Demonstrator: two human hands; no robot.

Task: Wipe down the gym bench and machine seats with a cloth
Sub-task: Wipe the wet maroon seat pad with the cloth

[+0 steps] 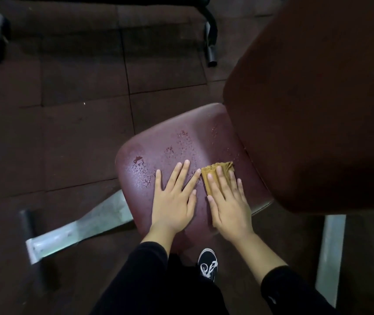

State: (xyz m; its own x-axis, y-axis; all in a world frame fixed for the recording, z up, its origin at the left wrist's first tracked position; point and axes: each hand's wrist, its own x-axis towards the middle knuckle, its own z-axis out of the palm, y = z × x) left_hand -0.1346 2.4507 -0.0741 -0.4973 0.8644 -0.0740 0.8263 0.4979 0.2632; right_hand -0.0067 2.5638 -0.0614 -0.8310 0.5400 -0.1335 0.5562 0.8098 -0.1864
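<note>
Nearest the camera, two black sleeves [149, 264] reach forward, and between them a black lace-up canvas shoe with white laces [208, 264] stands on the floor below the seat's near edge. The left hand [174, 201] lies palm down on the padded maroon vinyl machine seat [181, 142], its fingers [179, 176] straight and spread, grasping nothing. Just beside it, the right hand [229, 208] presses flat on a folded mustard-brown cloth [215, 176]; its fingers are extended over the cloth, not curled round it, and the cloth's far edge and left side show past the fingertips. The cloth lies on the right half of the seat, near where the seat meets the backrest. The tip of the left forefinger comes just up to the cloth's left corner; whether they touch cannot be told.

Beyond the left hand, water droplets [158, 160] bead over the seat's left and middle parts, with a few more toward its far right. A large dark brown padded backrest [318, 110] rises from the seat's right side and fills the upper right of the view. A flat grey metal frame bar [79, 226] runs out from under the seat to the left, ending at a dark crosspiece. The floor is dark rubber tiles [68, 87]. At the far edge, black tubular legs [211, 42] of another machine rest on the tiles.
</note>
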